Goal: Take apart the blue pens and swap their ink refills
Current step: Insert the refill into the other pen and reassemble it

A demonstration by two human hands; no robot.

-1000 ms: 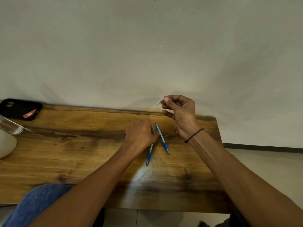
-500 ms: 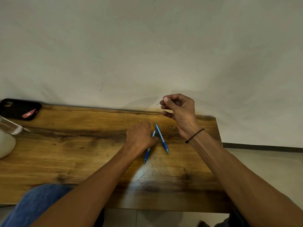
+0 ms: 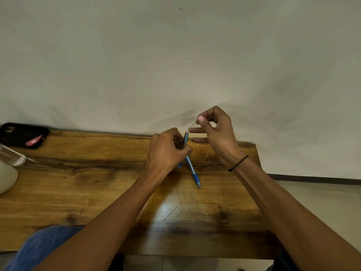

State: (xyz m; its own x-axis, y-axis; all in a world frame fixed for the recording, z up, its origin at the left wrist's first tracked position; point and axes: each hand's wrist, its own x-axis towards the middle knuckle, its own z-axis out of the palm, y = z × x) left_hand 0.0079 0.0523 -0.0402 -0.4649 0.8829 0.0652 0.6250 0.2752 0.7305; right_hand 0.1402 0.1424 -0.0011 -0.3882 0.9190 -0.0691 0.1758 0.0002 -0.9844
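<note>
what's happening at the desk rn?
A person is working on two blue pens at a wooden table. The left hand has a grip on one blue pen, lifted off the table. The right hand pinches a thin refill just above it. The second blue pen lies on the table below the hands. A black phone sits at the far left.

Dim, warm indoor light, evenly spread. Pale glare patch on the wooden table (image 3: 168, 209) at lower centre. Soft, blurred shadows of both hands on the wall (image 3: 187, 116) just above them. Strong wide-angle bending of the table edge and floor line toward the frame's sides. Slightly soft overall, softest at the lower corners.
</note>
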